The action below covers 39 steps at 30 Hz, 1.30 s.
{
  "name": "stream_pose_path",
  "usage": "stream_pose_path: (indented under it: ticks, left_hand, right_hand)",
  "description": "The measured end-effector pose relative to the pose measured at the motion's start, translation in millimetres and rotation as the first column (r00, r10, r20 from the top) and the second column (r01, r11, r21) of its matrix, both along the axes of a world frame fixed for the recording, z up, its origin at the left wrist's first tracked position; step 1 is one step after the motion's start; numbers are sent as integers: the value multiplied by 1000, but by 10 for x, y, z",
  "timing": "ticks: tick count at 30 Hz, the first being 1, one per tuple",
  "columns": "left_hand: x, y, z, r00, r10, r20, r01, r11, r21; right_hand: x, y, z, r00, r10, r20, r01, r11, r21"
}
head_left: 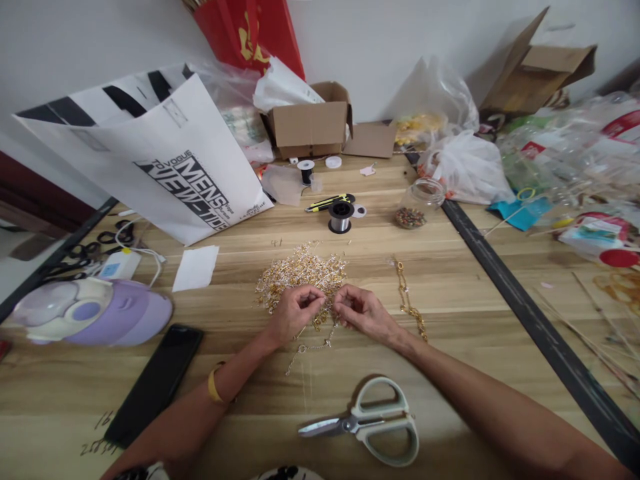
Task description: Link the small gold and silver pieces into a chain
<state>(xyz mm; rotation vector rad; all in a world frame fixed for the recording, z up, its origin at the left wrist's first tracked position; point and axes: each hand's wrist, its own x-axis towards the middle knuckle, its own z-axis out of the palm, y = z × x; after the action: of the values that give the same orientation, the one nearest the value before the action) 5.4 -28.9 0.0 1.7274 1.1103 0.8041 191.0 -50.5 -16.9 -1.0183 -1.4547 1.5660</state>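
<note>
My left hand (299, 309) and my right hand (361, 310) are close together at the front edge of a pile of small gold and silver jewellery pieces (295, 270). Each has thumb and fingertips pinched. A thin silver chain (316, 347) runs from the fingertips of my right hand down onto the wood, with a small ring along it. Whatever is between my left fingertips is too small to make out. To the right of my right hand lies a gold chain (403, 287). Scissors with pale handles (367, 420) rest below the hands.
A wire spool (341, 218), a yellow-black cutter (327, 203) and a glass jar (417, 203) stand beyond the pile. On the left are a white bag (165, 167), a purple bottle (120, 313) and a black phone (155, 383). A cardboard box (310, 127) sits at the back.
</note>
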Motion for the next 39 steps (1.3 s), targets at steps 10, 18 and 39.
stream_pose_path:
  ticks: [10,18,39]
  left_hand:
    - [-11,-5,-44,999,-32,-1,32,999,-1]
    - [-8,-13,-41,999,-39,-13,39,999,3]
    - [11,-39,-24,997,-39,-73,44,997,67]
  right_hand:
    - [-5,-5,-6,1000,7,-5,-7,1000,15]
    - [-5,-9,-17,999,-29,25,27,997,72]
    - [2,-19,-25,982,-45,184,7,979,205]
